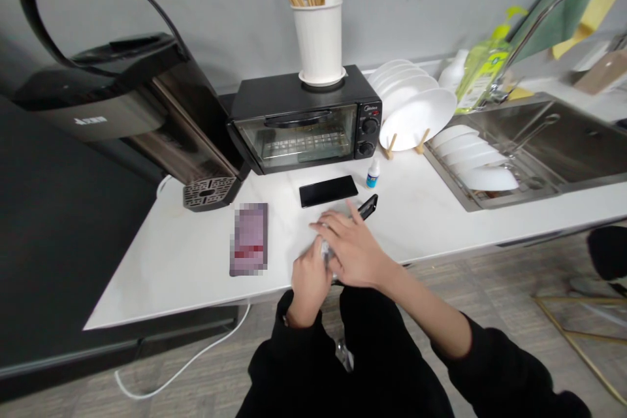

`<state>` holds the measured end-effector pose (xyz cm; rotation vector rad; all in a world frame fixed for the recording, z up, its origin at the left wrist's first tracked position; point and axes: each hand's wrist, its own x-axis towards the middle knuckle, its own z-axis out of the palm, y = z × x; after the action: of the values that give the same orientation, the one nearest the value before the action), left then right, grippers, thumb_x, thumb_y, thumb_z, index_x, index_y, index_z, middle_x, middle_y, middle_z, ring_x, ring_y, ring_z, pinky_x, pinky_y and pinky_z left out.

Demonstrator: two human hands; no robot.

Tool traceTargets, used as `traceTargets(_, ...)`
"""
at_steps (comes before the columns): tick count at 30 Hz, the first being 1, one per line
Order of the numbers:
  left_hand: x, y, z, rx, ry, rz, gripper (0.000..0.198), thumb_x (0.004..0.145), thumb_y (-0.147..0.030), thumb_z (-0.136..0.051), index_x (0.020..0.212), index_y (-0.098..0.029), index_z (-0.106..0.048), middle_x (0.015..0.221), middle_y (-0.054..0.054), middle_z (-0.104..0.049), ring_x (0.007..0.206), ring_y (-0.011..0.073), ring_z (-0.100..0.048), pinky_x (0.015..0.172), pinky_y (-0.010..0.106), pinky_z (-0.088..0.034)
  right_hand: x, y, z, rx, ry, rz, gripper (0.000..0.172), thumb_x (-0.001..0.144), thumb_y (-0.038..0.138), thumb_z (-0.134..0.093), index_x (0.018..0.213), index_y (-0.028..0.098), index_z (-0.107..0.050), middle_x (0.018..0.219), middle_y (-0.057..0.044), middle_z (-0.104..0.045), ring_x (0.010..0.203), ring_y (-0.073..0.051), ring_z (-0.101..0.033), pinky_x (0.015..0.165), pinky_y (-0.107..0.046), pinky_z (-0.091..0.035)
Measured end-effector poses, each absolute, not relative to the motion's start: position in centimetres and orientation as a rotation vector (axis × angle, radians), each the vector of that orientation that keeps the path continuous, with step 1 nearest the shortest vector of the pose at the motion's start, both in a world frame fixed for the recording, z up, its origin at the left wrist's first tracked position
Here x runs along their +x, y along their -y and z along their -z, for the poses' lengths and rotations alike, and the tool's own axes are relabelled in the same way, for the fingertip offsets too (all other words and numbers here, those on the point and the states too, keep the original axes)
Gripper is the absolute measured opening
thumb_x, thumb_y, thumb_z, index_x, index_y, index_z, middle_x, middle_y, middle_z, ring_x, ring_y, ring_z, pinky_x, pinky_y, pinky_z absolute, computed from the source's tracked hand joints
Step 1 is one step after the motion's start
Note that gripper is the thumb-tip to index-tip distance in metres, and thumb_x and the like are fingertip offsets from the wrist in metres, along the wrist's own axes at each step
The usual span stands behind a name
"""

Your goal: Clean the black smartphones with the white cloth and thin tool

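My left hand (pixel 309 282) and my right hand (pixel 350 249) meet at the front edge of the white counter (pixel 196 261). Both are closed around a small clear, crinkly thing (pixel 327 253) that I cannot make out. A black phone (pixel 328 191) lies flat just beyond my hands. A second dark slim object (pixel 368 206) pokes out behind my right fingers. A small white dropper bottle with a blue cap (pixel 373 173) stands near the oven. A blurred-out phone (pixel 249 239) lies to the left.
A black toaster oven (pixel 304 121) holds a white cup of chopsticks (pixel 319 39). A large black appliance (pixel 122 104) stands at the left. White plates (pixel 416 108) lean in a rack beside a steel sink (pixel 539 144) with more dishes. A white cable (pixel 186 359) trails on the floor.
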<state>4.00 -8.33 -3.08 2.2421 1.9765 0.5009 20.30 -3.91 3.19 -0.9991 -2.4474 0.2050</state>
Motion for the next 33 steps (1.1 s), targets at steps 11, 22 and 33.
traceTargets(11,4.1,8.7,2.4,2.348,-1.906,-0.584,0.017,0.108,-0.024,-0.047,0.115,-0.022,-0.063,0.090,0.005,-0.076,0.077,0.0217,-0.076,0.065,0.027,-0.050,22.6,0.4,-2.1,-1.413,2.194,0.081,0.041,0.106,0.020,-0.047,0.074,0.018,-0.072,0.082,-0.010,-0.076,0.085,-0.025,-0.061,0.084,-0.043,-0.038)
traceTargets(22,3.2,8.6,3.4,2.334,-1.935,-0.546,0.060,0.079,0.000,-0.056,0.138,-0.013,-0.053,0.105,0.011,-0.078,0.092,0.0279,-0.078,0.076,0.033,-0.057,17.0,3.6,-2.3,-1.164,2.365,0.061,0.032,0.103,0.023,-0.051,0.078,0.018,-0.070,0.079,-0.004,-0.072,0.081,-0.021,-0.062,0.085,-0.040,-0.038)
traceTargets(33,4.0,8.6,2.9,2.361,-1.952,-0.615,0.020,0.111,-0.031,-0.044,0.115,-0.024,-0.062,0.095,0.004,-0.078,0.074,0.0201,-0.074,0.061,0.029,-0.046,23.2,-1.0,-1.7,-1.348,2.186,0.007,0.037,0.099,0.019,-0.047,0.065,0.020,-0.062,0.074,-0.008,-0.070,0.079,-0.024,-0.061,0.079,-0.039,-0.037)
